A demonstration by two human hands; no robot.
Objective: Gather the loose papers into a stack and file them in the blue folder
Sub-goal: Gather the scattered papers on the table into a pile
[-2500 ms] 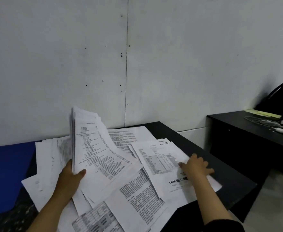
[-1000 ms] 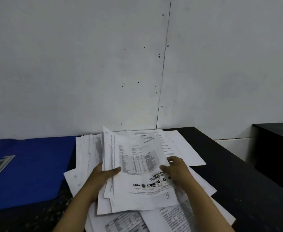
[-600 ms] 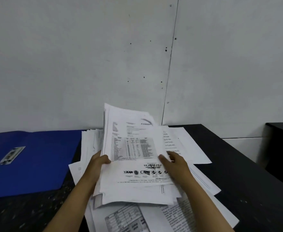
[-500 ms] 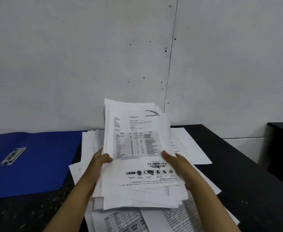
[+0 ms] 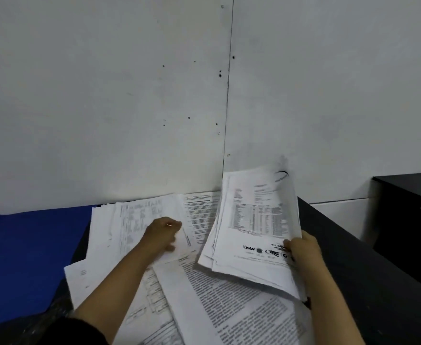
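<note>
My right hand (image 5: 301,250) grips a gathered stack of printed papers (image 5: 256,220) by its lower right edge and holds it tilted above the table. My left hand (image 5: 162,232) rests on a fanned pile of loose sheets (image 5: 129,225) at the back of the table, fingers curled on the paper; whether it pinches a sheet is unclear. More loose printed sheets (image 5: 216,307) lie spread in front, under both arms. The open blue folder (image 5: 25,257) lies flat at the left, its right edge under the pile.
The black table (image 5: 353,270) ends at the right, with a gap to a second black desk (image 5: 408,195). A grey wall stands right behind the papers.
The stack, held by both hands a moment ago, has swung right in my right hand alone. My left hand has let go and moved onto the pile at the back left.
</note>
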